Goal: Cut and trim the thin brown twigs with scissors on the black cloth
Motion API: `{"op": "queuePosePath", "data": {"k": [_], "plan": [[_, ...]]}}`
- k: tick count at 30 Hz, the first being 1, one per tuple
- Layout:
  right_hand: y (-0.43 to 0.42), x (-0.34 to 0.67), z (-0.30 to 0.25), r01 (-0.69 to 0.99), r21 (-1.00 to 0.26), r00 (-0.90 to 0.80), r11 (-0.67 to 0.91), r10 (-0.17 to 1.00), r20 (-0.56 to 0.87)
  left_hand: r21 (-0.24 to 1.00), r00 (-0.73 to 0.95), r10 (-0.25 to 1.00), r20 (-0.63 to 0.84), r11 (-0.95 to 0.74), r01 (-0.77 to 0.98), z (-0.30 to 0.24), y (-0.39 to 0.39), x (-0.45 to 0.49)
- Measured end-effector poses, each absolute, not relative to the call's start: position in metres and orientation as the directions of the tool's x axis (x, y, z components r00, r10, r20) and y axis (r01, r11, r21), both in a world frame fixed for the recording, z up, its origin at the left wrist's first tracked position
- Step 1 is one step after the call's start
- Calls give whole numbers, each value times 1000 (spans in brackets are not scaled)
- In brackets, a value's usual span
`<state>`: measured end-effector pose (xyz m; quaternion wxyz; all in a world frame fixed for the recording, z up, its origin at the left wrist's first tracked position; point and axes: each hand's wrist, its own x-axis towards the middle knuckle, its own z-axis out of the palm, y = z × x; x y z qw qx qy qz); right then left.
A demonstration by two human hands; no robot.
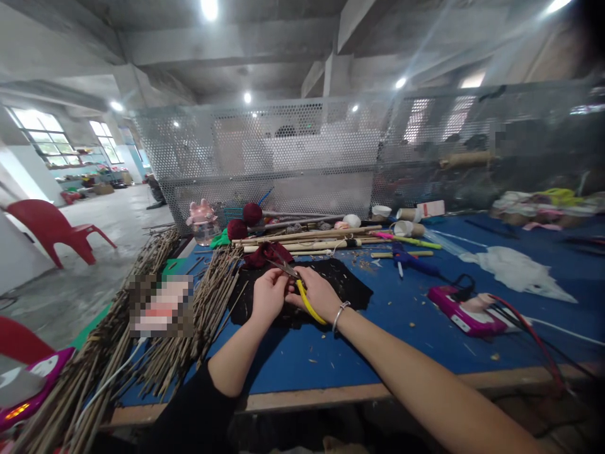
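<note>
My right hand (320,295), with a bangle at the wrist, is closed on yellow-handled scissors (309,306). Their metal blades point away and to the left, over my left hand. My left hand (270,295) is closed beside it, fingertips pinched near the scissors' pivot; whatever they pinch is too small or hidden to name. Both hands are above a black cloth (352,287) on the blue tabletop (378,340). Just beyond the blades lies dark red yarn or fabric (267,254). A bundle of thin brown twigs (208,296) lies left of the cloth.
Long sticks (316,243) and dark red balls (237,229) lie at the back before a perforated metal screen (321,151). To the right are a blue glue gun (413,261), a magenta power strip (472,312) with cables and a white plastic bag (515,271). More twigs (108,340) lie left.
</note>
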<state>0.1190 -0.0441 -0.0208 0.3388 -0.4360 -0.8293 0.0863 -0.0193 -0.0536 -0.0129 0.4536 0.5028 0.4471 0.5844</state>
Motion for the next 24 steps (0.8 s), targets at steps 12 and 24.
{"op": "queuePosePath", "data": {"k": [12,24], "plan": [[-37,113,-15,644,-474,-442,600,798,410,977,-156,972,176,-191,-91,-13,-55,-29],[-32,112,-23,600,-434,-454,672,733,506,966,-144,974,175,-198,-167,-19,-52,-19]]}}
